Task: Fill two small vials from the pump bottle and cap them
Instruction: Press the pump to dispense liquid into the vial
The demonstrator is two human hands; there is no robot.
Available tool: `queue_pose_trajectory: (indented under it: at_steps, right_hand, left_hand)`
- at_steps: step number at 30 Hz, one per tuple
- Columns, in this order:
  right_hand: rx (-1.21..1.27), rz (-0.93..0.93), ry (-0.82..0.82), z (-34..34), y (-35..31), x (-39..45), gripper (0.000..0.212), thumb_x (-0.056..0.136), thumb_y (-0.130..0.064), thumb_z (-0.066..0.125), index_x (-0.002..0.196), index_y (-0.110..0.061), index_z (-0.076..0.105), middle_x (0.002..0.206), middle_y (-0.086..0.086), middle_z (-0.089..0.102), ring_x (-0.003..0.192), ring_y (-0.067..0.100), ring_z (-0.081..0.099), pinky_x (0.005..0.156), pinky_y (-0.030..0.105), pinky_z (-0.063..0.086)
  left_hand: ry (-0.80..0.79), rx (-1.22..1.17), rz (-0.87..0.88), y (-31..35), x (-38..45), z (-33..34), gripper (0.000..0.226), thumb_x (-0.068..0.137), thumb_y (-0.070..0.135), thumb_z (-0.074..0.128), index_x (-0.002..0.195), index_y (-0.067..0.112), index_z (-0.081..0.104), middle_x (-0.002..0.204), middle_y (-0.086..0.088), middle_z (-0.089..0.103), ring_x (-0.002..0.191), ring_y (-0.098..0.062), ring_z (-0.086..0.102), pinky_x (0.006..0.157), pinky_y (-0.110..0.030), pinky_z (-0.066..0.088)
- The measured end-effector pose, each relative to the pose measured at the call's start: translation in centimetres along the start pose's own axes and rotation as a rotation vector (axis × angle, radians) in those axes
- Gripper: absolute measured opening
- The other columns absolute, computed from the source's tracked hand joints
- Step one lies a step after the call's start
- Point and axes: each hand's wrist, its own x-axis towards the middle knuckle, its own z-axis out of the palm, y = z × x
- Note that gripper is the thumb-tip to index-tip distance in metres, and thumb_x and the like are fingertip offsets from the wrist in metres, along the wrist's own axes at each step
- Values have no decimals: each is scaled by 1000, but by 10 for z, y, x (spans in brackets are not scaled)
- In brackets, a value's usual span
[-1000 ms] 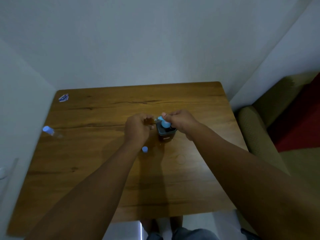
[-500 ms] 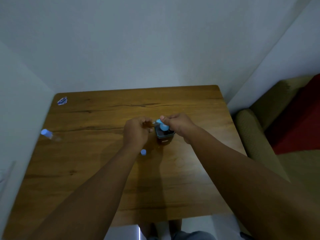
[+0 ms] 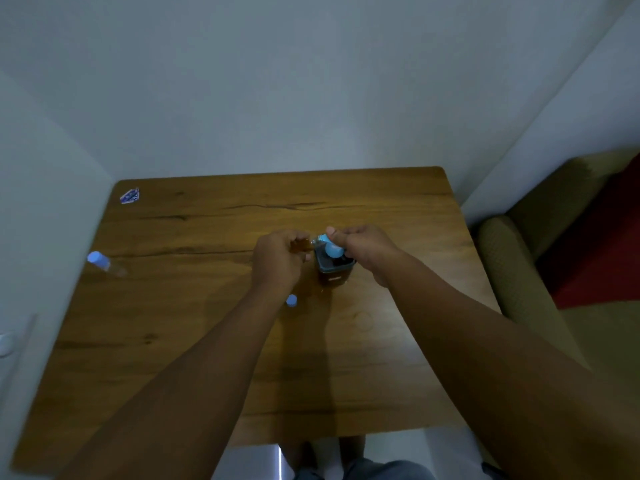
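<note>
The person's left hand curls round a small clear vial holding amber liquid, its mouth turned toward the light-blue pump head of the dark square pump bottle of brown liquid. The right hand closes over that pump head, thumb on top, with the bottle standing upright directly beneath the grip on the brown wooden table.

Judging by the amber already in the held vial, this looks like the filling step, probably for one of the two vials. A loose light-blue round cap lies on the table just below the left wrist. Well out to the left of both hands, a second clear vial with a blue cap lies on its side; whether it holds liquid is too blurred to tell.

The next move likely calls for keeping the vial mouth steady at the spout, then fetching the loose cap to close it.
</note>
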Motion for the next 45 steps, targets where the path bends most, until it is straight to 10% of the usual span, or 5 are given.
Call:
queue_pose_trajectory:
  at_steps: [45]
  right_hand:
    - [-27,-21,-9,-1,2,-4,62,90,-54,70,135,-12,66,137,11,65,124,27,61,101,40,49]
  left_hand:
    - [5,-24,-22,0,0,1,39,74,3,83,108,21,76,109,3,74,103,-12,66,95,-32,53]
